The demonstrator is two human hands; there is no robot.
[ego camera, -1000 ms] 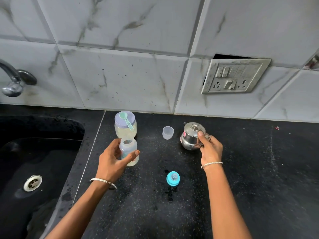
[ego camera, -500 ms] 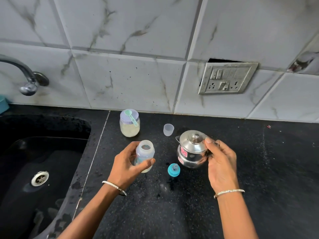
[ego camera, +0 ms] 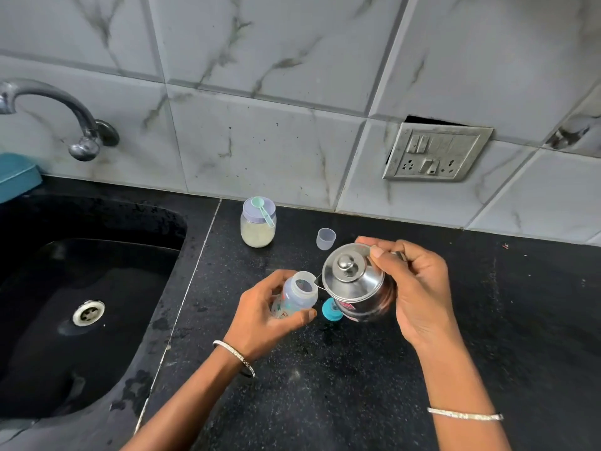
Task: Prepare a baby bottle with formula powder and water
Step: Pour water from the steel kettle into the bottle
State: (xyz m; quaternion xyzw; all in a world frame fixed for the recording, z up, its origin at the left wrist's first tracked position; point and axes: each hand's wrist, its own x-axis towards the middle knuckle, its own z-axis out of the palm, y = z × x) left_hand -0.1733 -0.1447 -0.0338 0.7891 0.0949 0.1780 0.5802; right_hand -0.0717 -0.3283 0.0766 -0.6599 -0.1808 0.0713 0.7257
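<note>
Left hand (ego camera: 260, 315) wraps the open baby bottle (ego camera: 297, 296), tilted right. Right hand (ego camera: 418, 288) grips the steel kettle (ego camera: 356, 283), spout touching the bottle's rim, above the counter (ego camera: 325, 385).

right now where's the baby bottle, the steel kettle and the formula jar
baby bottle (ego camera: 300, 289), head view, on its open neck
steel kettle (ego camera: 353, 281), head view, on its lid beside the knob
formula jar (ego camera: 258, 234), head view, on its glass wall over the powder
</note>
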